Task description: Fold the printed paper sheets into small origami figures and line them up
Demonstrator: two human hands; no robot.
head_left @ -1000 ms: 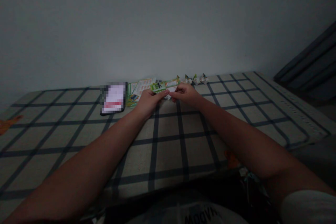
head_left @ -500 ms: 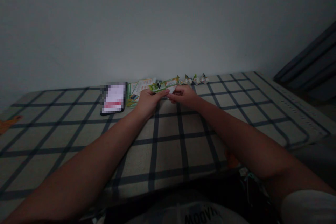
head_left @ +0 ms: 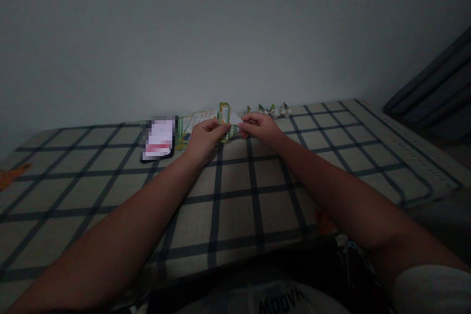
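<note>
Between my hands is a green-and-white printed paper strip [head_left: 224, 114], bent so that one part stands upright and its white inner side shows. My left hand [head_left: 205, 136] pinches its left side between thumb and fingers. The fingertips of my right hand [head_left: 262, 126] grip its right edge, close to my left thumb. Just behind my right hand, several small folded paper pieces [head_left: 284, 110] stand in a row. Flat green-and-white printed sheets [head_left: 184, 131] lie beside my left hand, partly hidden by it.
A phone [head_left: 159, 138] with a blurred-out screen lies left of the sheets. The table wears a checked cloth [head_left: 235, 196] and stands against a plain wall [head_left: 235, 34]. An orange patch [head_left: 14, 175] shows at the far left; dark folded fabric [head_left: 437, 78] is at the right.
The paper strip has gone from lying slanted and long across my hands to being bent, with its left part upright. Both hands have shifted only slightly.
</note>
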